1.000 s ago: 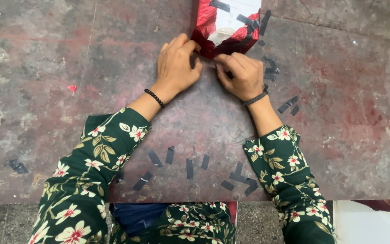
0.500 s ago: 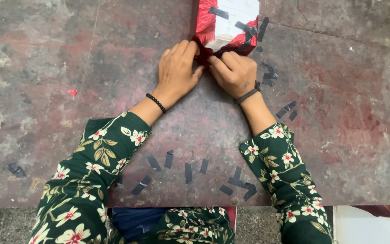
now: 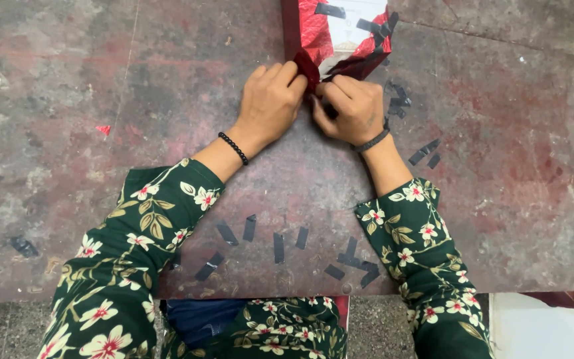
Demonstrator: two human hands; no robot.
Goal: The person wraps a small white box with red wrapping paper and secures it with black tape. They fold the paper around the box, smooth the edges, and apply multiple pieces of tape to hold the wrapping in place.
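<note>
— Hands first: what are they doing?

— Both are at the near end of the box point(image 3: 340, 30), at the far edge of the worktop point(image 3: 68, 100), top middle of my view. My left hand point(image 3: 270, 103) is curled, fingertips pressing a small flap of red foil paper point(image 3: 307, 65) against the box's corner. My right hand point(image 3: 353, 110) is closed in a pinch just beside it, touching the left; it seems to grip the lower edge of the same paper, and something dark sits between its fingers, maybe tape, but I cannot tell.

— How much of the box is covered?

— Partly, I judge. Red foil runs up the left side and folds over on the right, yet a white panel of the box point(image 3: 353, 20) shows bare between them. A few black tape strips point(image 3: 373, 28) already hold the foil on top.

— So what is left?

— By the look of it, the near end is unfinished: the flaps are bunched, not flat, and nothing tapes them down here. The white gap also stands open.

— Any tape within reach?

— Plenty. A row of cut black strips point(image 3: 277, 247) lies along the near edge between my floral sleeves point(image 3: 147, 219), and a few more pieces point(image 3: 425, 153) sit to the right of my right wrist. A tiny red scrap point(image 3: 104, 129) lies well off to the left.
</note>
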